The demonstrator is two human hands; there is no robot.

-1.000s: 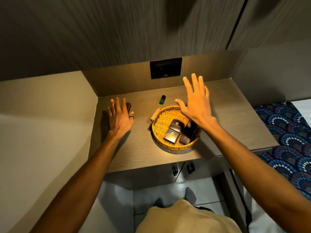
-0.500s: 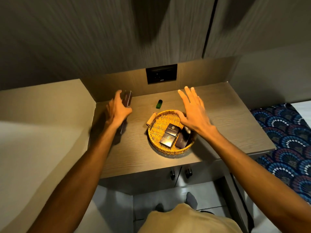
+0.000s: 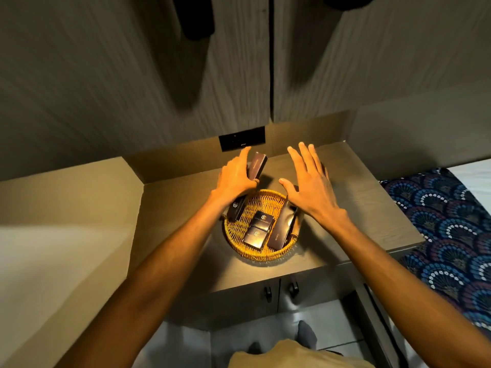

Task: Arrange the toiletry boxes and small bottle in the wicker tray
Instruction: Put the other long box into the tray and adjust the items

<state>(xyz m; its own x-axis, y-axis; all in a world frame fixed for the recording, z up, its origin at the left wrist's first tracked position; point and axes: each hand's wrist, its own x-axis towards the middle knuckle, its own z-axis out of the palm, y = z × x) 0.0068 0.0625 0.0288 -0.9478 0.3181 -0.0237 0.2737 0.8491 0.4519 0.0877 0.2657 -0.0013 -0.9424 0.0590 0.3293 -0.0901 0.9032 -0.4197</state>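
Wicker tray [image 3: 240,233]: round, golden weave, on the worktop [image 3: 358,208] near its front edge, about midway between the left and right edges. Contents: two small dark boxes with gold emblems lying flat at the tray's centre, the rear box [image 3: 261,220] and the front box [image 3: 255,236] touching end to end; one long dark box [image 3: 281,229] lying along the tray's right side, its far end under the right hand; one further dark box [image 3: 235,209] with a pale emblem propped at the tray's left rim, its upper part hidden by the left wrist. Left hand [image 3: 235,179]: over the tray's far-left rim, holding a long slim dark box [image 3: 256,166] pinched between thumb and fingers; that box raised, slanted, its top end toward the back wall, its lower end above the tray's far rim. Right hand [image 3: 309,185]: empty, fingers spread and straight, palm down, held over the tray's far-right rim; whether it touches the long box beneath cannot be told. Small bottle: not visible, possibly behind the hands. Black socket plate [image 3: 241,139]: on the back wall above the worktop's rear edge. Cabinet doors [image 3: 265,293]: below the front edge, two dark knobs side by side. Patterned blue fabric [image 3: 438,221]: beyond the worktop's right edge.
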